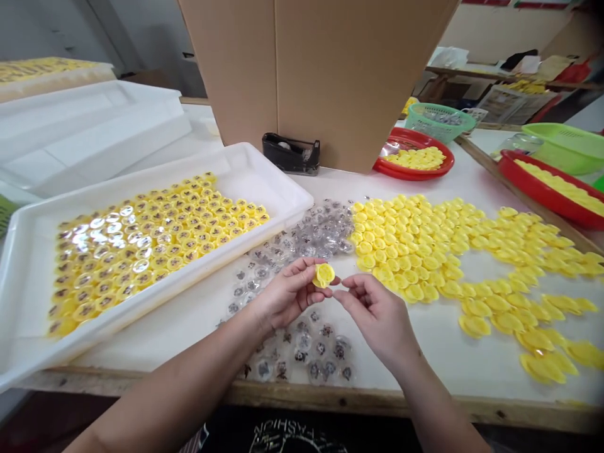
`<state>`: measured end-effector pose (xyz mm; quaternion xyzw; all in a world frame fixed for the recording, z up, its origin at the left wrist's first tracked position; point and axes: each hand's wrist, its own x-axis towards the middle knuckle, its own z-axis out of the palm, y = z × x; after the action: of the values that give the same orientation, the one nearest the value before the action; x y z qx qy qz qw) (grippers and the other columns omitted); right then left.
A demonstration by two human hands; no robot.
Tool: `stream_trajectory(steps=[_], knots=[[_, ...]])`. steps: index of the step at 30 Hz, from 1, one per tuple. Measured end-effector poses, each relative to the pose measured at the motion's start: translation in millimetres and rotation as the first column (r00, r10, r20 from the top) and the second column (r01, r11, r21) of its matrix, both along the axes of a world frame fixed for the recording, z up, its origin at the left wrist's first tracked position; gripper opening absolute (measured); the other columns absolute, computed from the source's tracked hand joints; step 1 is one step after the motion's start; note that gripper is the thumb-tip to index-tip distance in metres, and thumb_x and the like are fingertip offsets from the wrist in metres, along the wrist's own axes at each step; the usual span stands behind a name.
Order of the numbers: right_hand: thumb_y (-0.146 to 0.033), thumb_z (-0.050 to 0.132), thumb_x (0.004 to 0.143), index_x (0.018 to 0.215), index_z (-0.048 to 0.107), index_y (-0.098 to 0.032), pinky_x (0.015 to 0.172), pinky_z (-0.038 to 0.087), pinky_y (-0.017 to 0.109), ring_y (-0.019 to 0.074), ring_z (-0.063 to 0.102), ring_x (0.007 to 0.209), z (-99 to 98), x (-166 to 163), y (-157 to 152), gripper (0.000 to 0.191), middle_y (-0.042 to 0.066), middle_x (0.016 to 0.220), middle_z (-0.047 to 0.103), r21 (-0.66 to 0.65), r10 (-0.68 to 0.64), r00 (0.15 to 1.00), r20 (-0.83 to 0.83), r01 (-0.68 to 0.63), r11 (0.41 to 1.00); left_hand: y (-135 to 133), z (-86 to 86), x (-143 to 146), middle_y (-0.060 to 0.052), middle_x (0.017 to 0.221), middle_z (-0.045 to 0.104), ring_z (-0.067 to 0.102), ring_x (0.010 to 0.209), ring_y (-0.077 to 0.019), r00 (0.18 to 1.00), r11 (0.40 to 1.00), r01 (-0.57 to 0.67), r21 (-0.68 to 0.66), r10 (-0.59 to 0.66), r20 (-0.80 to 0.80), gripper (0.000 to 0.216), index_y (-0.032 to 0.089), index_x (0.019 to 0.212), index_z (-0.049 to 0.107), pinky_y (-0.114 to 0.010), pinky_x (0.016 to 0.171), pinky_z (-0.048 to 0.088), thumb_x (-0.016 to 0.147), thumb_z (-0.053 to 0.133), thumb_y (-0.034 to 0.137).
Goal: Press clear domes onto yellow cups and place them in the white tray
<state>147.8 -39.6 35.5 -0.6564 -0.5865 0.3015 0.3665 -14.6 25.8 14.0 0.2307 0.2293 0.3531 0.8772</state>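
Note:
Above the middle of the table my left hand point(289, 294) grips a small round yellow plastic piece point(324, 274) between thumb and fingers. Just to its right, my right hand point(382, 321) is closed in a pinch, its fingertips close to the yellow piece. Whatever those fingertips hold, if anything, is too small to make out. Clear round discs point(303, 341) with dark printed figures lie beneath and around my left hand. To the right, many matching yellow pieces point(410, 233) are spread over the white tabletop.
A white tray point(250, 167) at left holds rows of yellow pieces with printed faces. A black tape dispenser point(291, 154) stands before a large cardboard box point(321, 75). Red basins point(443, 168) and green baskets point(441, 131) sit at back right. A wooden edge point(377, 401) runs along the front.

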Motion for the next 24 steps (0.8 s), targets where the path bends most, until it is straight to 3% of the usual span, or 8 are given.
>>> stream_trajectory(steps=[3,5,7,12,16,20,24], knots=[[-0.023,0.057,0.081,0.083,0.059,-0.021,0.065,0.042,0.029,0.0138,0.054,0.067,-12.5,7,-8,0.003,0.0,0.078,0.056,-0.142,0.213,0.957,0.195,-0.187,0.972,9,2.5,-5,-0.015,0.089,0.068,0.066,0.066,-0.0114,0.999,0.999,-0.048,-0.022,0.048,-0.019,0.016,0.013,0.104,0.052,-0.014,0.058,0.052,0.09,0.05,0.02],[-0.017,0.057,0.078,0.088,0.06,-0.022,0.066,0.04,0.029,0.0134,0.053,0.067,-19.8,5,-12,0.011,0.001,0.088,0.055,-0.275,0.352,0.896,0.269,-0.279,0.92,11,2.9,-7,-0.016,0.09,0.068,0.066,0.065,-0.0106,0.998,0.997,-0.066,-0.029,0.066,-0.022,0.017,0.014,0.107,0.051,-0.013,0.057,0.052,0.092,0.047,0.02],[-0.015,0.059,0.075,0.09,0.058,-0.022,0.066,0.037,0.03,0.0136,0.051,0.068,-24.4,2,-14,0.017,0.001,0.093,0.053,-0.346,0.399,0.868,0.296,-0.292,0.892,11,2.0,-7,-0.015,0.088,0.068,0.066,0.064,-0.0106,0.998,0.998,-0.067,-0.021,0.066,-0.02,0.018,0.016,0.109,0.049,-0.014,0.056,0.052,0.092,0.047,0.02],[-0.012,0.06,0.067,0.076,0.05,-0.021,0.061,0.032,0.028,0.0133,0.047,0.064,-28.0,-1,-14,0.015,-0.002,0.079,0.052,-0.357,0.362,0.911,0.198,-0.277,0.892,7,-1.9,-6,-0.013,0.088,0.068,0.066,0.066,-0.0113,0.999,0.999,-0.047,0.001,0.047,-0.011,0.018,0.015,0.106,0.052,-0.015,0.058,0.052,0.089,0.053,0.02],[-0.016,0.057,0.071,0.069,0.047,-0.021,0.058,0.035,0.025,0.0119,0.047,0.059,-31.2,6,-15,0.011,-0.005,0.063,0.052,-0.36,0.34,0.939,0.055,-0.299,0.884,6,-4.1,-6,-0.011,0.092,0.067,0.067,0.068,-0.0111,0.999,1.0,-0.023,0.01,0.023,-0.021,0.029,0.014,0.109,0.055,-0.014,0.06,0.053,0.08,0.063,0.014],[-0.026,0.055,0.078,0.074,0.049,-0.02,0.059,0.042,0.025,0.0116,0.051,0.062,-30.7,18,-17,0.009,-0.004,0.066,0.053,-0.338,0.293,0.949,-0.111,-0.314,0.887,5,-5.1,-6,-0.01,0.095,0.068,0.066,0.066,-0.0096,0.998,1.0,0.012,0.009,-0.012,-0.065,0.033,0.014,0.109,0.057,-0.013,0.057,0.051,0.077,0.068,0.015],[-0.034,0.057,0.083,0.087,0.052,-0.019,0.06,0.048,0.028,0.0141,0.058,0.067,-20.6,31,-16,0.015,-0.001,0.073,0.056,-0.271,0.14,0.908,-0.395,-0.261,0.927,1,-5.3,-4,-0.013,0.089,0.07,0.066,0.065,-0.0112,0.993,0.998,0.064,0.022,-0.061,-0.1,0.03,0.014,0.109,0.056,-0.014,0.056,0.051,0.081,0.066,0.022]])
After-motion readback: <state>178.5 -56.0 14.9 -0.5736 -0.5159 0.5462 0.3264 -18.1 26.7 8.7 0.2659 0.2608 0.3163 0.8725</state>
